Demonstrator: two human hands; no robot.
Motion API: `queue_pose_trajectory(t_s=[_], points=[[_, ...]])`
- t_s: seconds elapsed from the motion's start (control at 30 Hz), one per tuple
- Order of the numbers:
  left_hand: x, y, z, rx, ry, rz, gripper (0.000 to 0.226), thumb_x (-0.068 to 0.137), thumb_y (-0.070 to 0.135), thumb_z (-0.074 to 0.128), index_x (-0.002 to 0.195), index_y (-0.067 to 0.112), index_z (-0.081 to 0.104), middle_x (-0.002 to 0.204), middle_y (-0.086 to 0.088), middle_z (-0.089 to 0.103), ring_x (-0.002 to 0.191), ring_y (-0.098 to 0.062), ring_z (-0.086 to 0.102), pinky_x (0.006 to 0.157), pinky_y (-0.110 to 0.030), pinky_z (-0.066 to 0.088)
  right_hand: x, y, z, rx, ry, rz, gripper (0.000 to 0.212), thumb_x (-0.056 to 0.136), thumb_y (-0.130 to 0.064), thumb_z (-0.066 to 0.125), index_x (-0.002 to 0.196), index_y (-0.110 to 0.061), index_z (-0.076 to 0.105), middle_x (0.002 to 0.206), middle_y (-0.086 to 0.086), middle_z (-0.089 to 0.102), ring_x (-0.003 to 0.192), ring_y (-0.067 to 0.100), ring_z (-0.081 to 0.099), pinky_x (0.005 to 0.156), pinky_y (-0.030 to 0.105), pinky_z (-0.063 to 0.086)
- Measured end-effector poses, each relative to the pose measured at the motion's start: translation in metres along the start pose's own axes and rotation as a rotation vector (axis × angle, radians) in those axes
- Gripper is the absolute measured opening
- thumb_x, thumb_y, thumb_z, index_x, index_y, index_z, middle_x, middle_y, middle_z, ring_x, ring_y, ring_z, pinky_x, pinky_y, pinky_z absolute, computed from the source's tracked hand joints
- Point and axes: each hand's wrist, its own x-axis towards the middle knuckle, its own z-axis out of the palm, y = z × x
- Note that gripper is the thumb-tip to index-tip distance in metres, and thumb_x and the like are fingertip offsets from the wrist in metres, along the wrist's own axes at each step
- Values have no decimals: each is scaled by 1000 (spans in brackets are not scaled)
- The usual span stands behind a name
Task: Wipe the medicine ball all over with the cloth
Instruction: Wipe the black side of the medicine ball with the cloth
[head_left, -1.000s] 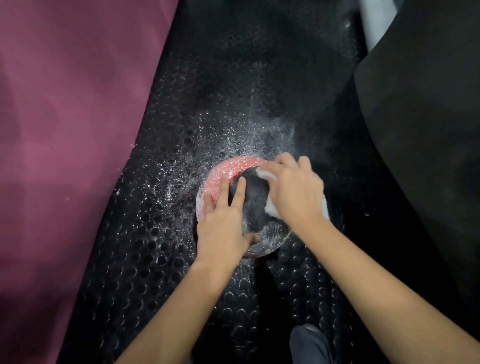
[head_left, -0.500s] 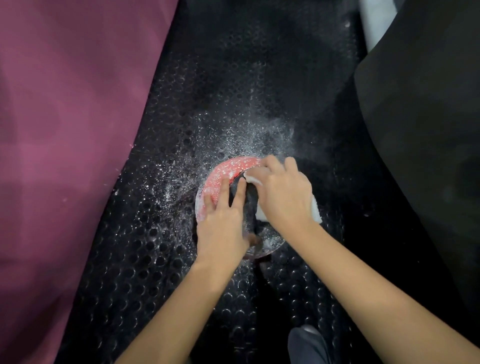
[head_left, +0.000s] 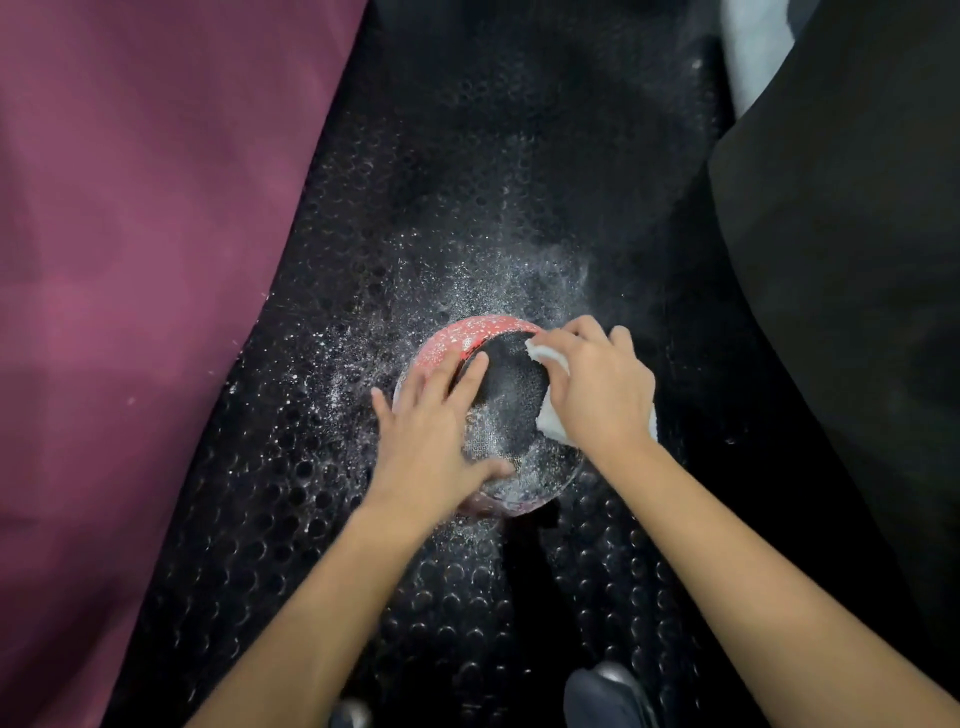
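Note:
A red and black medicine ball (head_left: 506, 395), dusted with white powder, sits on the black studded floor mat (head_left: 467, 208). My left hand (head_left: 436, 436) rests flat on the ball's left side with fingers spread and straight. My right hand (head_left: 597, 384) presses a white cloth (head_left: 550, 423) against the ball's right side, fingers curled over the cloth. Most of the cloth is hidden under that hand. The ball's black top panel shows between my hands.
White powder is scattered over the mat around and beyond the ball. A maroon mat (head_left: 130, 260) lies to the left. A dark black pad (head_left: 841, 260) fills the right side. A shoe tip (head_left: 602, 691) shows at the bottom edge.
My right hand with the cloth slid left across the ball, then back to the right side. My left hand spread its fingers and shifted slightly left on the ball.

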Motion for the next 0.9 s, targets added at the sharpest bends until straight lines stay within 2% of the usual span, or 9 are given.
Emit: queue_pose_trajectory(t_s=[0.07, 0.17, 0.33, 0.5, 0.57, 0.63, 0.67, 0.8, 0.9], points=[[4, -13, 1, -77, -22, 17, 123, 60, 74, 64, 141, 43, -23, 155, 18, -20, 147, -16, -16, 117, -52, -9, 7, 3, -2, 21, -57, 2, 25, 99, -28, 47, 117, -39, 62, 112, -9, 55, 100, 21, 43, 63, 30, 33], [9, -21, 7, -218, -65, 18, 136, 50, 74, 70, 140, 45, -28, 150, 21, -35, 143, -14, -27, 117, -53, -8, 13, 7, -1, 51, -72, 30, 26, 99, -28, 47, 117, -40, 61, 112, -10, 54, 101, 19, 43, 65, 30, 32], [20, -21, 10, -350, -32, 18, 146, 44, 65, 81, 149, 41, -17, 153, 25, -27, 146, -10, -20, 117, -56, 1, 21, 6, -2, 1, -53, 20, 25, 99, -28, 47, 115, -39, 63, 111, -8, 54, 101, 21, 43, 64, 29, 29], [23, -18, 7, -396, -6, 28, 143, 45, 63, 83, 153, 40, -8, 157, 24, -18, 147, -15, -17, 117, -62, 6, -9, -12, 4, -136, 158, -214, 23, 70, -8, 78, 85, -25, 73, 82, 0, 61, 69, 26, 51, 50, 25, 26], [21, -15, 9, -413, -6, 24, 144, 44, 63, 84, 152, 42, -9, 157, 26, -19, 147, -14, -17, 115, -65, 7, 1, -9, -3, -150, 113, -210, 26, 78, -8, 71, 95, -29, 72, 93, 0, 61, 80, 27, 51, 54, 28, 29], [20, -13, 12, -414, -5, 20, 144, 44, 63, 84, 151, 44, -10, 156, 27, -20, 146, -12, -19, 113, -67, 7, 15, -8, -7, -141, 4, -81, 29, 92, -14, 54, 111, -32, 66, 110, -2, 56, 97, 25, 46, 63, 31, 31], [20, -12, 13, -411, -3, 20, 144, 44, 62, 85, 151, 44, -11, 156, 26, -20, 146, -12, -19, 113, -67, 8, 14, -11, -7, -147, -11, -70, 28, 93, -16, 52, 112, -32, 65, 112, -3, 54, 100, 25, 45, 64, 32, 31], [18, -18, 12, -412, 1, 25, 143, 46, 60, 86, 149, 45, -12, 156, 26, -19, 146, -12, -18, 114, -66, 7, -5, -27, -3, -170, 34, -266, 20, 81, -12, 68, 93, -27, 71, 95, 0, 60, 85, 26, 49, 57, 32, 29], [14, -18, 15, -413, 5, 22, 143, 45, 62, 85, 149, 47, -12, 154, 30, -22, 146, -12, -20, 112, -65, 8, 18, -23, -9, -161, -41, -160, 30, 90, -14, 58, 114, -31, 63, 113, -2, 54, 101, 26, 44, 66, 32, 31]])
